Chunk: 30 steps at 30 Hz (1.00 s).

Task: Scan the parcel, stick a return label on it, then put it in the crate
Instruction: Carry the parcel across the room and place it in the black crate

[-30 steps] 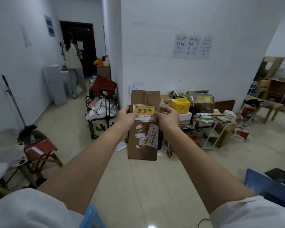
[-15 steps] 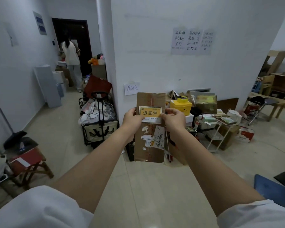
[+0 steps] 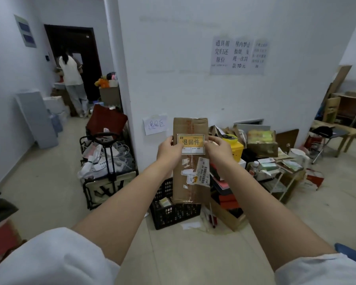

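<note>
Head view: left hand [image 3: 169,154] and right hand [image 3: 219,151] grip the upright parcel [image 3: 190,182] above the black crate [image 3: 173,212]; fingers [image 3: 213,140] pinch its yellow return label [image 3: 191,144].

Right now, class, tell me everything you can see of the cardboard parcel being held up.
The parcel is a tall, flat brown cardboard box, held upright above the black crate. Clear tape with red print runs down its middle. A yellow return label sits on its upper front; below are torn sticker scraps and a peeling white barcode label. The left hand and right hand grip its two side edges, thumbs at the yellow label's ends.
</note>
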{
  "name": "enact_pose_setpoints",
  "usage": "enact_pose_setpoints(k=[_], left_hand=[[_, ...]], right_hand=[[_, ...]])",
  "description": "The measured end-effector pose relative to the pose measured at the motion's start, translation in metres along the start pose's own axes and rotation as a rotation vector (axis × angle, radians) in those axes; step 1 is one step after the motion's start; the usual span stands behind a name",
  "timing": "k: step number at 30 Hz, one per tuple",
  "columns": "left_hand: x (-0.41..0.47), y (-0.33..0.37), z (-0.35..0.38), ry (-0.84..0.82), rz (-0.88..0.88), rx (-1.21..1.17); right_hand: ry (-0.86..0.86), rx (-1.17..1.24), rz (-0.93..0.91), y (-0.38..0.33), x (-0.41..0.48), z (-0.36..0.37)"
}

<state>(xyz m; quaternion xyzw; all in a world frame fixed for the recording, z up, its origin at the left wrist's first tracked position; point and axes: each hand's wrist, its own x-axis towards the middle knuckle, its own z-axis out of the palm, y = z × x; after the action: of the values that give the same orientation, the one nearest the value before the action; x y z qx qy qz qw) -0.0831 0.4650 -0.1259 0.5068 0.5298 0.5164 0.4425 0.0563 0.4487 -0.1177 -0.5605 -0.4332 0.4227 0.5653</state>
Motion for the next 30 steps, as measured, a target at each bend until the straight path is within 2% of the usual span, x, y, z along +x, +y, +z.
enact_pose_setpoints(k=[5,11,20,30], left_hand=[[0.071,-0.013,0.012,0.008,-0.054,-0.021],[0.165,-0.027,0.04,0.045,-0.04,-0.023],[0.312,-0.03,0.09,0.148,-0.069,-0.027],[0.417,-0.066,0.102,0.23,-0.163,-0.008]], right_hand=[[0.016,-0.003,0.008,0.012,0.075,0.015],[-0.013,-0.067,0.013,0.026,0.186,0.027],[-0.143,-0.048,0.009,0.025,0.345,0.039],[-0.227,-0.063,0.121,0.056,0.456,0.074]])
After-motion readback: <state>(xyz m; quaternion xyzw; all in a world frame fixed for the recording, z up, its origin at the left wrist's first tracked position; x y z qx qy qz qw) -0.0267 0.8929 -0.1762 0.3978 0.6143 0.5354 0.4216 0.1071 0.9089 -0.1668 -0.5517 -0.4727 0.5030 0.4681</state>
